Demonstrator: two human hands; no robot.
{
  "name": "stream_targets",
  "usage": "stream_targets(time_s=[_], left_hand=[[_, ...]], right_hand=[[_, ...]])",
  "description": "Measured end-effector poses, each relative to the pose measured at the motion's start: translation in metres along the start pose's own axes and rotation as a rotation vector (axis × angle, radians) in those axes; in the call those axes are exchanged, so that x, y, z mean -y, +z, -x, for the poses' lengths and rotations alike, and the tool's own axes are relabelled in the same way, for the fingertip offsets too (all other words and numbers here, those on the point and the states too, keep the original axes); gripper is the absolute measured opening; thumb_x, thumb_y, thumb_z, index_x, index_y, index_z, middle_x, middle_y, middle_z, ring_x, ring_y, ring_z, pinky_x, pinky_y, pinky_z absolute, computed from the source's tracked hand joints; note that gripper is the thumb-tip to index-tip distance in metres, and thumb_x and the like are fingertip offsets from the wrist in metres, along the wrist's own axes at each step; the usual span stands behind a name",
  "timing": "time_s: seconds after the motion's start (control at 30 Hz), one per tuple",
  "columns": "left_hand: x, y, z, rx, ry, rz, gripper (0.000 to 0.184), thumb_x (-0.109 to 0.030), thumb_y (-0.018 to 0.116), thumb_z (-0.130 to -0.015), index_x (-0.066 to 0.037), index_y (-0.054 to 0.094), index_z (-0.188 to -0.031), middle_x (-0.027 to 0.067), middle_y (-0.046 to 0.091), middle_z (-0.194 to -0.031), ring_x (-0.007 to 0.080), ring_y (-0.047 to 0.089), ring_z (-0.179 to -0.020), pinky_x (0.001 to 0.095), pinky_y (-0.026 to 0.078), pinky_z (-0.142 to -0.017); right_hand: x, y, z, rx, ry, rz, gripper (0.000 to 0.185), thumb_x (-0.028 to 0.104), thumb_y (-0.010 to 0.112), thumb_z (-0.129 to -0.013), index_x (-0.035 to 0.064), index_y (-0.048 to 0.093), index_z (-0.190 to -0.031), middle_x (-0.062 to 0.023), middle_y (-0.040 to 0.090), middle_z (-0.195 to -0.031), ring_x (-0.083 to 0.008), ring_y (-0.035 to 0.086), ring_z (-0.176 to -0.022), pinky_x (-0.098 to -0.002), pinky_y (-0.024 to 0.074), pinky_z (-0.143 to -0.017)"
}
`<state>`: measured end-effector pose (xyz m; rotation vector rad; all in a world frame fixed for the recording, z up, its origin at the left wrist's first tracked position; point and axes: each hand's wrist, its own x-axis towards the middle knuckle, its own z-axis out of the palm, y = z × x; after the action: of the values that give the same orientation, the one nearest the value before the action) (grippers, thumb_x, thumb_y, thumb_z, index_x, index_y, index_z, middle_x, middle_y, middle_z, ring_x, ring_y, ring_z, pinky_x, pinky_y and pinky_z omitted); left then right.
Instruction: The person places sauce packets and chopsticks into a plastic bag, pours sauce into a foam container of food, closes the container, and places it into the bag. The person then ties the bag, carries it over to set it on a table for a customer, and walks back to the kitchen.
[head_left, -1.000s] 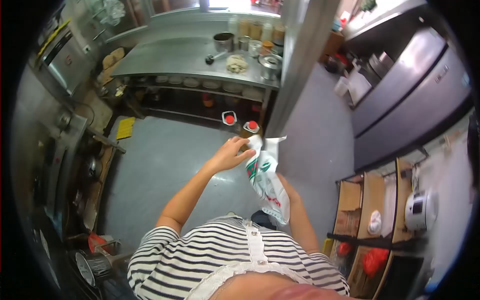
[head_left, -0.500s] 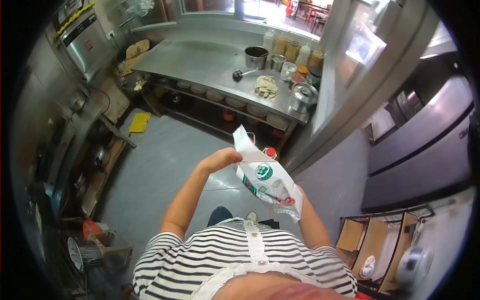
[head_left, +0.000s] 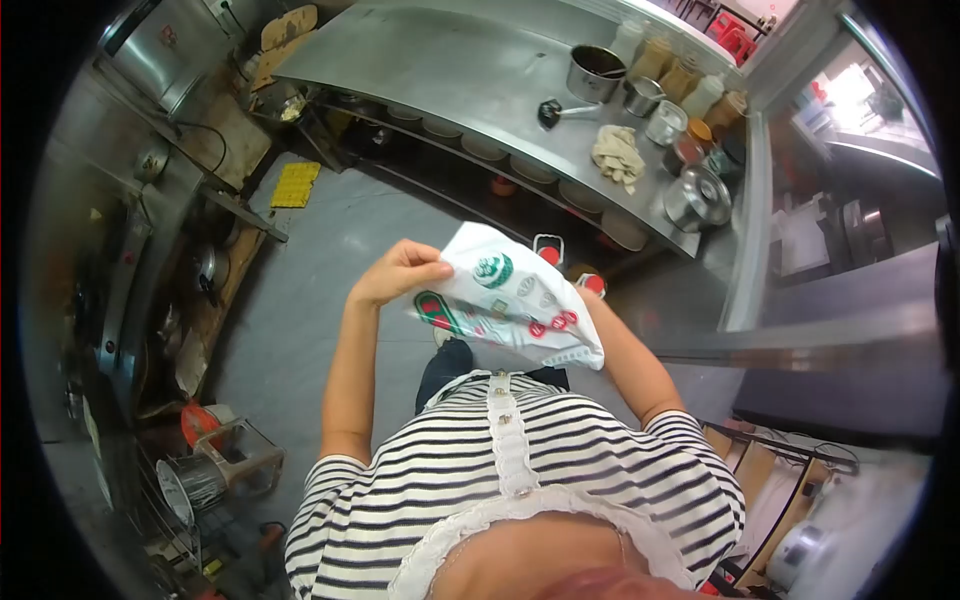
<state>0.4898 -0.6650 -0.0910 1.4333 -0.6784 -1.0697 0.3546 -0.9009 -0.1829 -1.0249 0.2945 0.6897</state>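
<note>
In front of my chest is a white plastic bag [head_left: 500,300] printed in green and red, stretched out between my two hands. My left hand [head_left: 405,272] pinches its upper left edge between thumb and fingers. At the right side of the bag, only a small part of my right hand [head_left: 592,298] shows; the bag covers the fingers, so their grip is hidden. Beyond the bag, near the floor, are containers with red tops [head_left: 592,284].
A steel counter [head_left: 450,60] ahead carries a deep pot [head_left: 592,75], a black ladle [head_left: 550,113], a cloth [head_left: 618,157], a lidded pot [head_left: 697,197] and several bottles. Stacked plates line its lower shelf. A yellow mat [head_left: 296,185] lies on the floor; a stool [head_left: 245,465] stands at left.
The view has turned and shifted, and I am nearer the counter. The bag is spread wider and more level; my left hand has moved left and up with its edge.
</note>
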Motion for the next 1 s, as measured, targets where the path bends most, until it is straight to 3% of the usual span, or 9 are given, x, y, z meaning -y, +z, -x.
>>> stream_targets(time_s=[0.07, 0.1, 0.13, 0.23, 0.37, 0.53, 0.7, 0.83, 1.0], left_hand=[[-0.001, -0.048, -0.004, -0.128, -0.017, 0.004, 0.015, -0.015, 0.063, -0.077, 0.000, 0.063, -0.079, -0.0007, 0.060, -0.073, 0.0037, 0.051, -0.064, 0.0179, 0.040, -0.057], [-0.004, -0.070, -0.005, -0.124, -0.023, 0.007, 0.015, -0.015, 0.063, -0.077, 0.000, 0.063, -0.079, -0.0007, 0.060, -0.073, 0.0037, 0.051, -0.064, 0.0179, 0.040, -0.057], [-0.009, -0.091, -0.007, -0.232, -0.042, -0.054, 0.014, -0.015, 0.063, -0.077, 0.000, 0.063, -0.077, -0.0006, 0.060, -0.072, 0.0037, 0.051, -0.063, 0.0175, 0.040, -0.057], [-0.016, -0.118, -0.034, -0.424, -0.008, -0.025, 0.015, -0.014, 0.064, -0.076, 0.000, 0.061, -0.081, 0.0011, 0.060, -0.074, 0.0046, 0.052, -0.064, 0.0175, 0.039, -0.056], [-0.021, -0.083, -0.105, -0.607, 0.221, 0.136, 0.024, -0.012, 0.067, -0.074, -0.001, 0.057, -0.092, 0.0023, 0.059, -0.083, 0.0072, 0.053, -0.067, 0.0208, 0.042, -0.059], [-0.043, -0.056, -0.174, -0.376, 0.102, 0.477, 0.022, -0.016, 0.067, -0.074, -0.004, 0.054, -0.087, -0.0009, 0.052, -0.074, 0.0074, 0.049, -0.071, 0.0233, 0.042, -0.060], [-0.043, -0.093, -0.223, -0.295, 0.188, -0.247, 0.021, -0.015, 0.067, -0.070, 0.000, 0.053, -0.076, 0.0021, 0.053, -0.064, 0.0076, 0.048, -0.061, 0.0237, 0.040, -0.054], [-0.016, -0.144, -0.260, -0.390, 0.328, -0.349, 0.012, -0.006, 0.061, -0.067, -0.001, 0.053, -0.074, 0.0023, 0.049, -0.057, 0.0068, 0.044, -0.053, 0.0226, 0.037, -0.050], [-0.018, -0.183, -0.290, -0.571, 0.319, -0.338, 0.003, -0.004, 0.054, -0.077, -0.002, 0.052, -0.078, -0.0015, 0.050, -0.062, 0.0041, 0.043, -0.057, 0.0186, 0.034, -0.050]], right_hand=[[0.034, -0.024, -0.028, -0.088, -0.081, 0.296, 0.030, 0.020, 0.055, -0.081, 0.0028, 0.057, -0.106, -0.0069, 0.059, -0.098, -0.0158, 0.056, -0.087, -0.0271, 0.0455, -0.074], [0.063, -0.020, -0.031, -0.224, -0.351, 0.649, 0.026, 0.019, 0.054, -0.081, 0.0004, 0.059, -0.098, -0.0103, 0.061, -0.092, -0.0159, 0.057, -0.084, -0.0274, 0.0452, -0.071], [0.090, -0.012, -0.029, -0.635, -0.416, 0.895, 0.022, 0.019, 0.054, -0.080, -0.0006, 0.060, -0.090, -0.0127, 0.060, -0.080, -0.0167, 0.058, -0.076, -0.0285, 0.0445, -0.067], [0.138, 0.012, -0.024, -1.090, -0.671, 0.824, 0.018, 0.017, 0.057, -0.079, -0.0012, 0.058, -0.078, -0.0060, 0.054, -0.062, -0.0118, 0.049, -0.055, -0.0258, 0.0396, -0.053], [0.147, 0.054, -0.068, -0.732, -0.780, 0.608, 0.018, 0.016, 0.064, -0.076, -0.0005, 0.056, -0.075, 0.0002, 0.049, -0.058, -0.0043, 0.041, -0.054, -0.0215, 0.0355, -0.048], [0.165, 0.031, -0.100, -0.879, -0.865, 0.632, 0.009, 0.008, 0.062, -0.076, 0.0007, 0.057, -0.079, 0.0021, 0.052, -0.066, -0.0020, 0.044, -0.058, -0.0183, 0.0365, -0.052], [0.182, -0.031, -0.097, -0.912, -0.832, 0.034, 0.003, 0.002, 0.054, -0.079, 0.0033, 0.054, -0.082, -0.0007, 0.057, -0.073, -0.0057, 0.052, -0.064, -0.0182, 0.0405, -0.057], [0.209, -0.100, -0.081, -0.842, -1.002, -0.456, 0.007, 0.006, 0.044, -0.084, 0.0043, 0.050, -0.088, -0.0079, 0.058, -0.086, -0.0186, 0.059, -0.078, -0.0327, 0.0487, -0.071], [0.237, -0.131, -0.074, -0.842, -1.056, -0.725, 0.007, 0.004, 0.046, -0.082, 0.0006, 0.049, -0.086, -0.0095, 0.057, -0.086, -0.0172, 0.055, -0.083, -0.0316, 0.0455, -0.074]])
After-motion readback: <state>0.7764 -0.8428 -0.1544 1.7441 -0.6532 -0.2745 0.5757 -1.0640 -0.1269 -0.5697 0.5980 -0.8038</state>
